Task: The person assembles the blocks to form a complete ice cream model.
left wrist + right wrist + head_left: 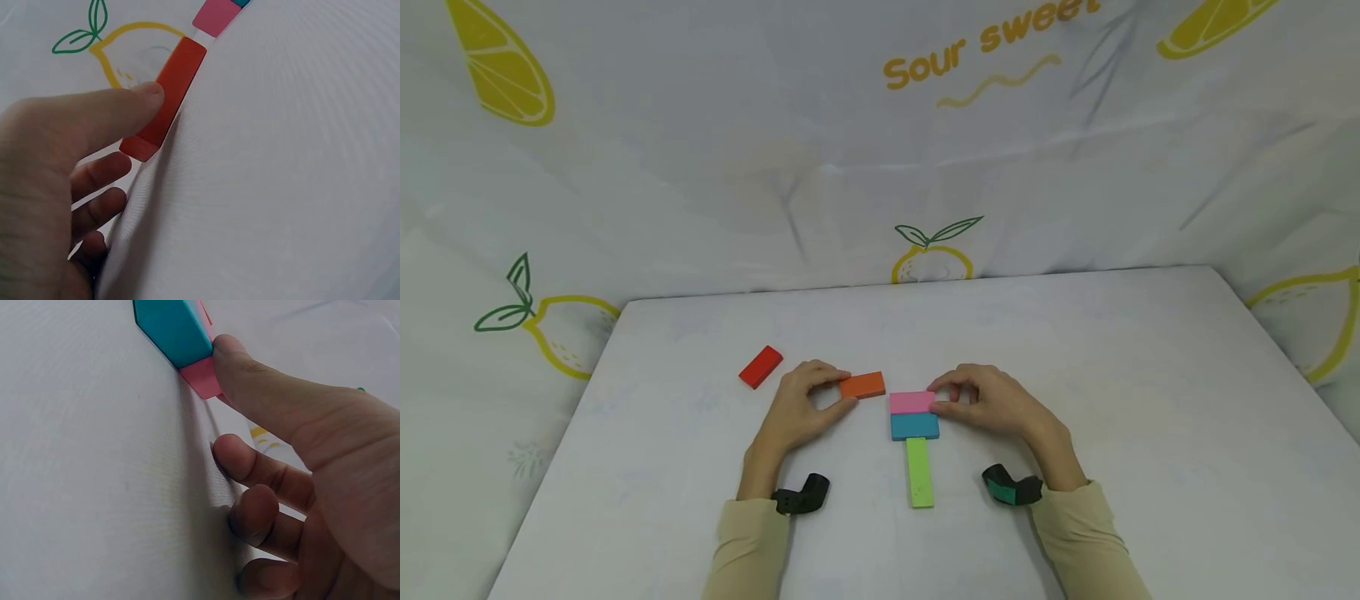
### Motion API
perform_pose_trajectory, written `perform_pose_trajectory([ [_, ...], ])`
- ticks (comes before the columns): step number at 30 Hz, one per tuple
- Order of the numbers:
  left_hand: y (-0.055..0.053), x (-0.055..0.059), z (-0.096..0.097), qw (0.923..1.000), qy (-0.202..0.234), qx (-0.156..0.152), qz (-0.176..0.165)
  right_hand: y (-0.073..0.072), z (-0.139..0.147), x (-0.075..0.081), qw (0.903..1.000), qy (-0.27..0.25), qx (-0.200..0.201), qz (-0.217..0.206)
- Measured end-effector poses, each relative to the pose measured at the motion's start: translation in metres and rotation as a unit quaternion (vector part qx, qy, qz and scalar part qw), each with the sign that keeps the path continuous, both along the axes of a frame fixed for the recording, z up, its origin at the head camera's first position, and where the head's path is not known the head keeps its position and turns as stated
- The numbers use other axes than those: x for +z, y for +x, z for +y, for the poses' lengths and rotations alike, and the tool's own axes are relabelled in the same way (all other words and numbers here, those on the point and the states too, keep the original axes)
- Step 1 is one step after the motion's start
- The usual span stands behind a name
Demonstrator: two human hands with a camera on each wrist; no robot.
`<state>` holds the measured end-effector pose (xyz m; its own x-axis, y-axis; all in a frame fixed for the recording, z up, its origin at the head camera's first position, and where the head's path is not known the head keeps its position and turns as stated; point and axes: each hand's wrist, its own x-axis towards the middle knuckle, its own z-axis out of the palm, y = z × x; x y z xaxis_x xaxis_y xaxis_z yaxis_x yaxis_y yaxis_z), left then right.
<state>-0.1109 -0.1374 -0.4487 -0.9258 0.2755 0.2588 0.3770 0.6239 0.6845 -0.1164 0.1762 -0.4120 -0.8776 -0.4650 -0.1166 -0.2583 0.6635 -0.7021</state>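
Between thumb and fingers, my left hand (800, 406) pinches an orange block (862, 385) by its left end; in the left wrist view its thumb lies along the block's face. My right hand (995, 401) pinches the right end of a pink block (912, 403), its remaining fingers curled beneath. Directly in front of the pink block lies a blue block (914, 427), long side against long side. A light green block (919, 473) extends lengthwise from the blue one towards me. The orange block is just left of and slightly beyond the pink one, with a gap between.
A red block (761, 367) lies at an angle on the white-covered table (1112, 350), beyond my left hand. Behind the table hangs a white cloth (737, 183) printed with lemons. Each wrist wears a dark camera mount, a left one (802, 495) and a right one (1011, 487).
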Motion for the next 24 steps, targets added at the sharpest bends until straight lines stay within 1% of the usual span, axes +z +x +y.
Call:
perform_pose_trajectory([
  [6,0.0006,0.0010,-0.0015,0.9998,0.005,0.016,0.006,-0.0012,-0.0011,0.0009,1.0000,0.006,-0.002,-0.003],
  [16,-0.0004,-0.0006,0.0014,0.9997,0.014,0.010,0.019,-0.0011,-0.0003,0.0011,1.0000,0.005,-0.002,-0.006],
  [24,-0.0014,-0.0013,0.0033,0.9998,0.014,0.012,0.009,-0.0008,-0.0008,0.0003,0.9999,0.011,-0.005,-0.010],
])
